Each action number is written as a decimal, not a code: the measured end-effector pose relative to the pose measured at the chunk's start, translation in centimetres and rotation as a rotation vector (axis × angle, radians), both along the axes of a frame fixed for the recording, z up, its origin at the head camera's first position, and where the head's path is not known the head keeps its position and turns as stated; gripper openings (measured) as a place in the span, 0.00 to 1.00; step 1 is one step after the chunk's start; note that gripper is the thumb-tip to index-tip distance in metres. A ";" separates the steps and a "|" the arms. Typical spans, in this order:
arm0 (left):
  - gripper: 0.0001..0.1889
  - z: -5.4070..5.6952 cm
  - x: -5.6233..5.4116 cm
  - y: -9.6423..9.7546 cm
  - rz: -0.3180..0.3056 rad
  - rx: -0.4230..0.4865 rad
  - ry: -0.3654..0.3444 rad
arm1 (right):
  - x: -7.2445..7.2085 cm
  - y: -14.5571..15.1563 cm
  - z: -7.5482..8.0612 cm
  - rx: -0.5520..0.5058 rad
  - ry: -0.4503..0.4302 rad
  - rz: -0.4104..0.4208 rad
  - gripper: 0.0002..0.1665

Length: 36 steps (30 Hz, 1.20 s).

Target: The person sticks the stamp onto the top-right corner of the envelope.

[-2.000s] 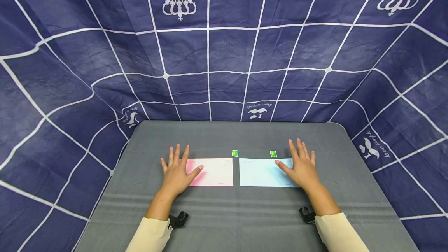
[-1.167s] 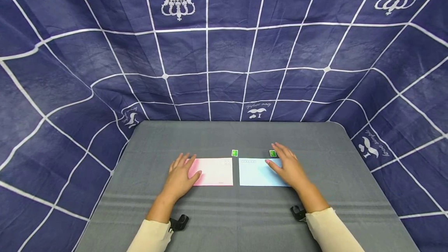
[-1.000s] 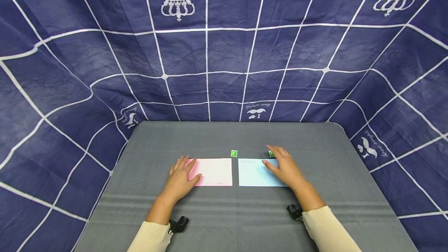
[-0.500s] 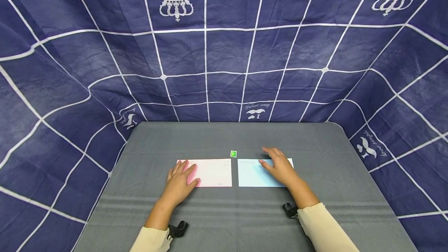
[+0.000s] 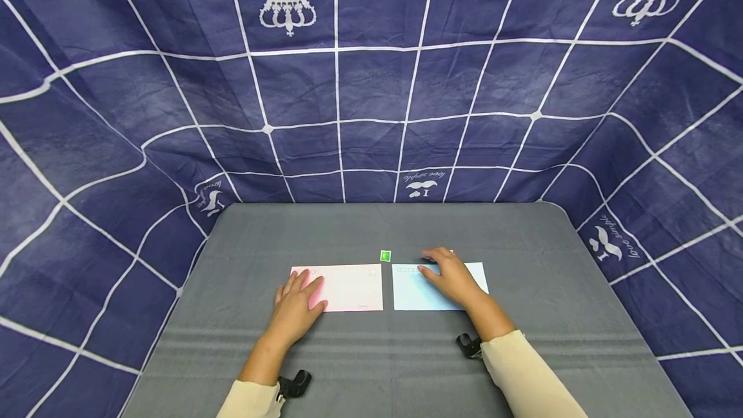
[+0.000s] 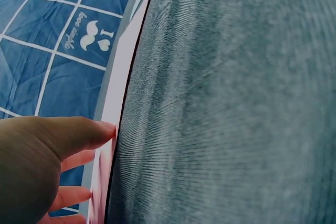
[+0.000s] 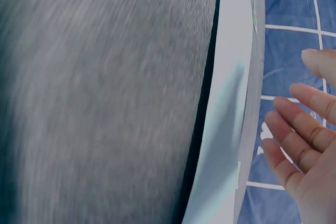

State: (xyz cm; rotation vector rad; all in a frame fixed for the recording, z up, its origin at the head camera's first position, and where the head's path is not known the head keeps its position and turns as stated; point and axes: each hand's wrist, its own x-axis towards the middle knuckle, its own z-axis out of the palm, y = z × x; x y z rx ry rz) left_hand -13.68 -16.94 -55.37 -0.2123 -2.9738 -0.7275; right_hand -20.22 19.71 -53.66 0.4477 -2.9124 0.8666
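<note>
A pink-and-white envelope (image 5: 354, 289) lies flat on the grey table, and my left hand (image 5: 293, 311) rests on its left end with fingers spread. In the left wrist view my thumb and fingertips meet the envelope (image 6: 116, 82) near its edge. To the right lies a pale blue envelope (image 5: 413, 292), with my right hand (image 5: 455, 281) over its right half, fingers loosely extended and holding nothing. The right wrist view shows that hand raised above the blue envelope (image 7: 223, 114). A small green stamp (image 5: 386, 255) lies behind the gap between the envelopes; another stamp is mostly hidden by my right hand.
The grey cloth-covered table (image 5: 371, 366) extends around the envelopes. Blue curtains (image 5: 371, 95) with white grid lines stand behind it and at both sides. Black straps with camera mounts (image 5: 469, 346) sit at both wrists.
My right hand has moved left across the blue envelope, covering the right stamp. My left hand has drawn slightly back and settled on the pink envelope. Envelopes and left stamp look unmoved on the table.
</note>
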 end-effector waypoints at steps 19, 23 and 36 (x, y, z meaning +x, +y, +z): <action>0.28 -0.7 0.4 -0.1 -0.019 -0.015 -0.005 | -0.6 -2.9 -0.7 0.019 -0.069 0.031 0.24; 0.28 -0.7 0.3 -0.1 -0.029 -0.007 0.025 | -0.9 -3.6 -0.8 0.023 -0.068 0.036 0.23; 0.30 -0.8 0.3 0.1 -0.036 0.007 0.025 | -2.2 -5.0 -0.8 0.068 -0.066 0.031 0.22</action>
